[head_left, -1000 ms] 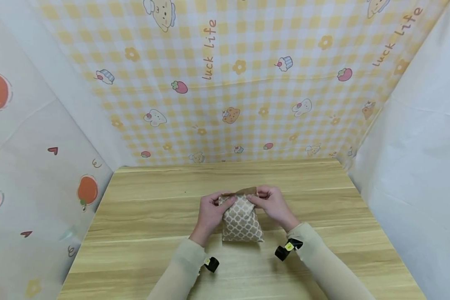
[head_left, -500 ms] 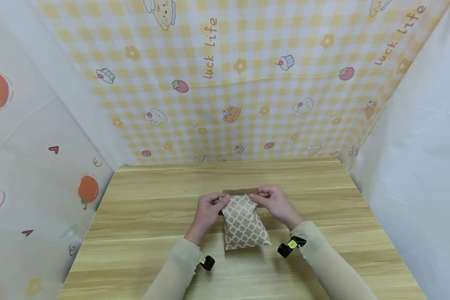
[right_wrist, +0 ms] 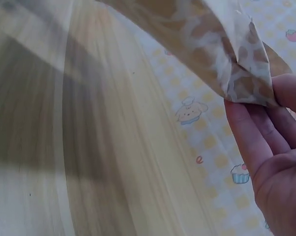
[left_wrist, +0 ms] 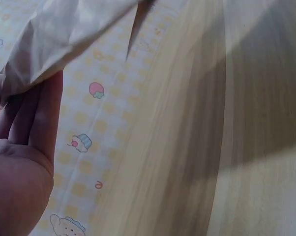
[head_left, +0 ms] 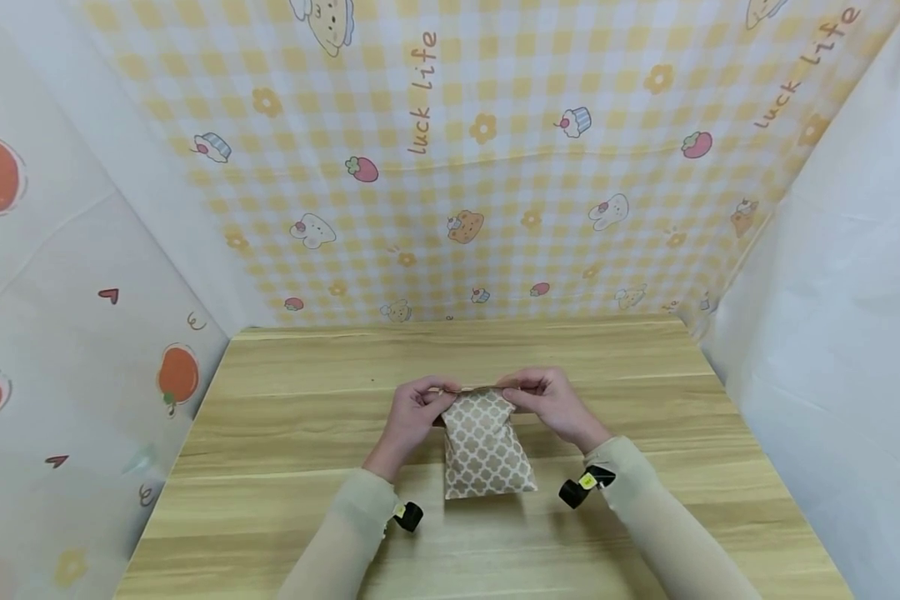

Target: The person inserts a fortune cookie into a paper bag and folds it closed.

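Observation:
A brown paper bag [head_left: 487,450] with a white lattice pattern hangs between both hands, its top edge folded over. My left hand [head_left: 411,414] pinches the bag's upper left corner between thumb and fingers. At the upper right corner, my right hand [head_left: 555,406] pinches the paper the same way. In the left wrist view the bag [left_wrist: 64,39] lies across the fingers, and the thumb is mostly cut off. The right wrist view has creased paper [right_wrist: 236,59] gripped under the thumb. What the bag contains is hidden.
Beneath the hands is a wood-grain table [head_left: 285,467]. A yellow checked cloth [head_left: 390,192] hangs behind it, with a printed white sheet [head_left: 37,333] at the left and a plain white sheet [head_left: 817,333] at the right. Small black cameras sit on both wrists.
The bag's top flap, upright and brown before, is now folded down to a thin edge. Both hands have spread slightly apart, and the bag's lower end has swung a little towards me.

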`<state>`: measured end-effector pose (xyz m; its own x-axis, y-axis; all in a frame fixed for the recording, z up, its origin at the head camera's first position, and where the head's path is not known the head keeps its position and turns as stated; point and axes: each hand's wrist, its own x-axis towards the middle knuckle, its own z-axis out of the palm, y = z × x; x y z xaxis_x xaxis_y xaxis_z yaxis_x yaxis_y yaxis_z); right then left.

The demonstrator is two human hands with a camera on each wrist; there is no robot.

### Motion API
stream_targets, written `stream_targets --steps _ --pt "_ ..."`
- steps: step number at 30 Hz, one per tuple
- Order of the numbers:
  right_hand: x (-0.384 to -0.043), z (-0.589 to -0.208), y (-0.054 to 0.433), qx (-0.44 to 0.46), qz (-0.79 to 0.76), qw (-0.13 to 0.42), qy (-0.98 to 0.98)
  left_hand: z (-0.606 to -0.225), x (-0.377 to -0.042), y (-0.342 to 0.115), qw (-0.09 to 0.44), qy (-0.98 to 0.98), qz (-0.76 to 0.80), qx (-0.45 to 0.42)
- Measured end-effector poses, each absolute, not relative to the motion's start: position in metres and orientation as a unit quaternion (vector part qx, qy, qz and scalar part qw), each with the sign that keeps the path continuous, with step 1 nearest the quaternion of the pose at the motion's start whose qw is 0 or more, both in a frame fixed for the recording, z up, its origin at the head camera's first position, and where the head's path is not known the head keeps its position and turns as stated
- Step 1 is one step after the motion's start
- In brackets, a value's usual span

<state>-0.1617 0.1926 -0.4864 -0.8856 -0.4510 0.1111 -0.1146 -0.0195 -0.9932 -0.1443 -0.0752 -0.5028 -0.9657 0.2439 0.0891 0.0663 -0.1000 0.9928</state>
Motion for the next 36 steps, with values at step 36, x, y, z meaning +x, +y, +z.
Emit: stream_targets --steps 36 --pt "-0.171 -0.491 0.182 -0.177 -0.538 0.113 0.816 -0.521 -0.153 -0.072 0.096 0.711 0.693 0.072"
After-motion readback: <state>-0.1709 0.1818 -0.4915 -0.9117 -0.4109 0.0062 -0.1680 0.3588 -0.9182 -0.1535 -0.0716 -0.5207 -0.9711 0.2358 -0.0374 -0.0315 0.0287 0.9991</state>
